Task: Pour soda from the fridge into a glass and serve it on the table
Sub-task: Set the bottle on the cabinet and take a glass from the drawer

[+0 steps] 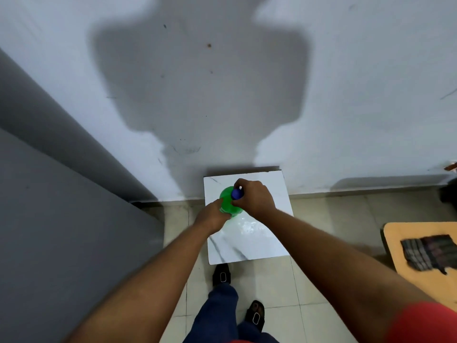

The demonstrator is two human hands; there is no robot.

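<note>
A green soda bottle (pixel 226 199) with a blue cap (pixel 237 193) stands upright on a small white marble-patterned table (pixel 249 241) against the wall. My left hand (pixel 212 215) wraps the bottle's near left side. My right hand (pixel 254 198) comes in from the right, its fingers closed around the blue cap. The lower body of the bottle is hidden by my hands. No glass is in view.
A grey fridge side (pixel 61 206) fills the left. A wooden table (pixel 425 251) with a dark cloth (pixel 430 251) sits at the right edge. My feet in black sandals (pixel 221 276) stand on the tiled floor just before the small table.
</note>
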